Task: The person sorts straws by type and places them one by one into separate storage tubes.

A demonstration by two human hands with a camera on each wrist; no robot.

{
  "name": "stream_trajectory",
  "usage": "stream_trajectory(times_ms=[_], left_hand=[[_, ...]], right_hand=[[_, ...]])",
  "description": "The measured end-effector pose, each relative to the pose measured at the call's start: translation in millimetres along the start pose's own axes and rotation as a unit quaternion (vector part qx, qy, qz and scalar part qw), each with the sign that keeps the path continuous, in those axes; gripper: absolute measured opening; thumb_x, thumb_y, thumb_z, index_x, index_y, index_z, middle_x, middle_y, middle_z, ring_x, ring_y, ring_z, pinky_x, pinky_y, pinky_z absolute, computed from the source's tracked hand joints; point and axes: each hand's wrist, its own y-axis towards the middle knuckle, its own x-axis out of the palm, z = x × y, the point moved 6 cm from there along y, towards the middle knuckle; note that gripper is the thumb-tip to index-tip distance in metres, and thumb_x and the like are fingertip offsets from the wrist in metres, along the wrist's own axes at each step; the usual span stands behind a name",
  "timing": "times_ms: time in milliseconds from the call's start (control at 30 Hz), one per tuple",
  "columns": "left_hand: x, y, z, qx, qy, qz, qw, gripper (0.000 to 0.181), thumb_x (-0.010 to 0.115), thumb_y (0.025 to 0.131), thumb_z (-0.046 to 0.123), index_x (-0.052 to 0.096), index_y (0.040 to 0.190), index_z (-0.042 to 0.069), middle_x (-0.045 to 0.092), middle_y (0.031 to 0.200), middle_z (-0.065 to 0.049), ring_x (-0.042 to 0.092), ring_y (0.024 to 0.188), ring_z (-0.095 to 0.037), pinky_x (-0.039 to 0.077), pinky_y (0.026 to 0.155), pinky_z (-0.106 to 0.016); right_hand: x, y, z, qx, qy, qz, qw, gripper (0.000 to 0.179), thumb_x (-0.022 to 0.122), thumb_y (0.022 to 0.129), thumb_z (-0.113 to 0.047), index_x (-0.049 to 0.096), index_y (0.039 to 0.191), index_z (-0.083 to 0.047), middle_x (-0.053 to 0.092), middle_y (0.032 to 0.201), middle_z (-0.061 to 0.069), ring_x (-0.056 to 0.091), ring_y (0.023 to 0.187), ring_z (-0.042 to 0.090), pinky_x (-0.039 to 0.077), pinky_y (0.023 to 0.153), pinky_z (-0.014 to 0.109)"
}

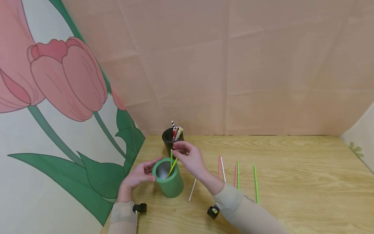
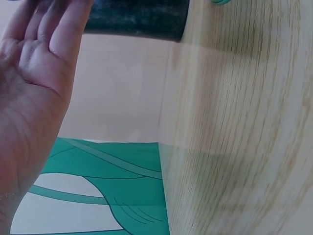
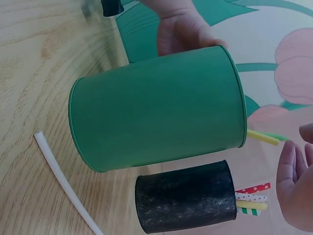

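In the head view a green cylindrical cup [image 1: 170, 188] stands on the table, with a yellow straw [image 1: 172, 167] and a green straw [image 1: 171, 156] leaning inside. My left hand [image 1: 139, 174] holds its left side near the rim, thumb in front and fingers toward the back. Just above the straw tops is my right hand [image 1: 190, 159], fingers loosely bent. A gap shows between the thumb and fingers of that hand [image 3: 296, 181] in the right wrist view, beside the straw ends. In the left wrist view, the left fingertips run out of frame.
Behind the green cup is a black cup [image 3: 188, 198] holding several patterned straws [image 1: 176, 132]. A white straw [image 1: 192, 190] lies right of the green cup. Farther right are pink [image 1: 219, 165], white [image 1: 223, 169] and green straws [image 1: 256, 183]. A tulip-patterned wall [image 1: 70, 78] borders the left.
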Motion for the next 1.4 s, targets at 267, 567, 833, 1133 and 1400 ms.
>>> stream_trajectory(times_ms=[267,567,833,1133,1400], left_hand=[[-1.8,0.2,-1.8,-0.013,0.004,0.007,0.9999,0.091,0.088,0.091,0.032,0.042,0.163,0.0,0.051,0.162,-0.01,0.056,0.139,-0.015,0.051,0.107,-0.028],[-2.4,0.5,-4.6,-0.005,0.001,0.006,1.0,0.09,0.087,0.093,0.027,0.039,0.163,-0.004,0.053,0.161,-0.005,0.057,0.138,-0.014,0.051,0.106,-0.028],[-0.5,0.0,-4.6,-0.001,-0.006,0.0,1.0,0.091,0.087,0.093,0.026,0.037,0.163,-0.005,0.055,0.159,-0.002,0.057,0.137,-0.014,0.052,0.105,-0.028],[-2.2,-3.6,-2.4,-0.005,-0.016,0.005,0.9999,0.094,0.087,0.093,0.026,0.034,0.163,-0.007,0.056,0.158,0.001,0.057,0.136,-0.014,0.052,0.105,-0.027],[-1.3,-1.2,-5.3,-0.005,-0.01,0.008,0.9999,0.097,0.088,0.092,0.026,0.032,0.162,-0.01,0.055,0.159,-0.002,0.058,0.136,-0.015,0.052,0.105,-0.028]], right_hand=[[-4,-0.6,2,0.009,-0.004,0.004,0.9999,0.026,0.079,0.096,-0.004,0.076,0.122,-0.005,0.075,0.117,0.018,0.071,0.102,0.02,0.061,0.087,0.029],[-16,-1.9,6,0.01,-0.01,0.009,0.9999,0.024,0.079,0.097,-0.006,0.077,0.121,-0.005,0.075,0.118,0.017,0.07,0.107,0.026,0.061,0.092,0.033],[-50,-5.6,15,0.023,-0.016,0.035,0.999,0.028,0.079,0.097,-0.007,0.075,0.124,0.0,0.076,0.12,0.016,0.07,0.108,0.025,0.059,0.094,0.03],[-105,-19.4,36,0.048,-0.051,0.057,0.9959,0.032,0.078,0.101,-0.019,0.075,0.127,-0.002,0.074,0.124,0.018,0.069,0.11,0.021,0.056,0.089,0.022],[-175,-54.6,68,0.081,-0.088,0.07,0.9903,0.036,0.078,0.102,-0.022,0.072,0.129,0.001,0.072,0.125,0.02,0.067,0.106,0.012,0.055,0.086,0.019]])
